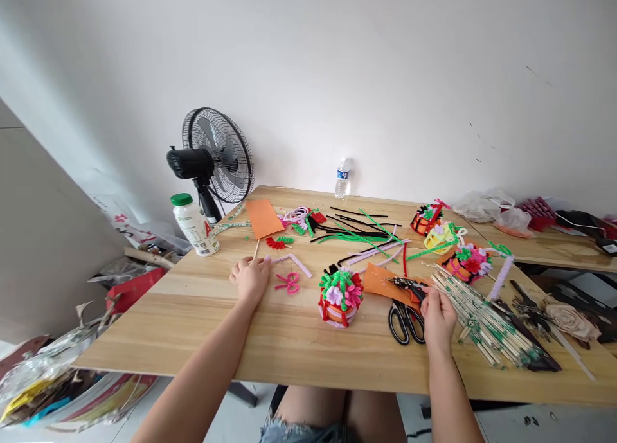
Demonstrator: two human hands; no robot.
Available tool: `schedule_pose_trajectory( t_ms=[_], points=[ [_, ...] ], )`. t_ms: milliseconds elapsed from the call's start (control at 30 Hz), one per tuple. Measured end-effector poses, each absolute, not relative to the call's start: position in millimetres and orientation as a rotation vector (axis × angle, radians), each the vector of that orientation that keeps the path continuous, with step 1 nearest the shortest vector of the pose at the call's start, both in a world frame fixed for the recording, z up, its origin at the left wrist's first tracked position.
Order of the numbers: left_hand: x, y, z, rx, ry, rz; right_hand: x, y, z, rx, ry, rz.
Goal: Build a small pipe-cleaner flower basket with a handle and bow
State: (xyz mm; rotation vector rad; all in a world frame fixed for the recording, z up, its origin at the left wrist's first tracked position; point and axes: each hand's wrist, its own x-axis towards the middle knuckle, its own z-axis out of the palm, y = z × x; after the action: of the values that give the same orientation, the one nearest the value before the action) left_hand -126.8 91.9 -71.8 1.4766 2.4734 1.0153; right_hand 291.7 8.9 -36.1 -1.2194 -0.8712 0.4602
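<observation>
My left hand (pixel 250 281) rests on the wooden table, its fingers closed round the lower end of a thin wooden stick (pixel 256 247) beside an orange sheet (pixel 265 218). My right hand (pixel 439 314) is closed on the end of a dark pointed tool (pixel 409 283), over an orange piece (pixel 380 280); its exact kind is hard to make out. Black-handled scissors (pixel 406 322) lie just left of this hand. Between my hands stands a small orange basket-like craft (pixel 339 299) topped with fuzzy flowers. A pink looped pipe cleaner (pixel 288 283) lies right of my left hand.
Pipe cleaners (pixel 361 233) are scattered across the middle. Several flowered crafts (pixel 466 262) stand at the right, near a bundle of sticks (pixel 491 324). A green-capped bottle (pixel 195 226), a black fan (pixel 219 155) and a clear bottle (pixel 342 179) stand farther back.
</observation>
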Motion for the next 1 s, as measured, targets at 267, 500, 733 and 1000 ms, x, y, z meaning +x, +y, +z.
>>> schedule_pose_trajectory(
  t_ms=[267, 500, 733, 1000],
  points=[
    [-126.9, 95.7, -72.7, 1.378, 2.507, 1.093, 289.0, 6.6, -31.5, -1.248, -0.878, 0.452],
    [-117.8, 95.1, -75.9, 1.81, 2.223, 1.046, 288.9, 6.6, -35.4, -1.245, -0.886, 0.483],
    [-130.2, 88.7, -66.8, 1.59, 2.226, 1.353, 291.4, -0.8, -18.9, -1.159, -0.875, 0.511],
    [-122.2, 20.1, -39.4, 1.364, 1.871, 2.082, 239.7, -118.8, -76.8, -0.987, -1.675, 1.813]
  ],
)
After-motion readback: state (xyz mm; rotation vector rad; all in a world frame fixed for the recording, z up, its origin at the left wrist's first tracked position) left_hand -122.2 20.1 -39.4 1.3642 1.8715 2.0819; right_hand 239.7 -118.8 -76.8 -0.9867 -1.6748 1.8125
